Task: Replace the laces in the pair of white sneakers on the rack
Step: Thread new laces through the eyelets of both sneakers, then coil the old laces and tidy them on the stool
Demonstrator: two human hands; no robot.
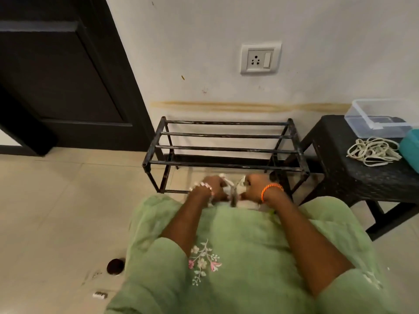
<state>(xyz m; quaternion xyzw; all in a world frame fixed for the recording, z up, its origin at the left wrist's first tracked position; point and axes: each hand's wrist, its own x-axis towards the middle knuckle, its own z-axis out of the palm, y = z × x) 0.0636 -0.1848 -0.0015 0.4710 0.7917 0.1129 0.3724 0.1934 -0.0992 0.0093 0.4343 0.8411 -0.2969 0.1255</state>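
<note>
Mostly hidden, a sneaker [249,203] sits behind both blurred hands.

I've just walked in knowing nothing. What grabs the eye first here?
Both hands, left hand and right hand, meet low in the middle, pulling white laces on a mostly hidden shoe. Behind them a bare black rack stands against the wall. A loose heap of laces lies on the dark stool, right.
</note>
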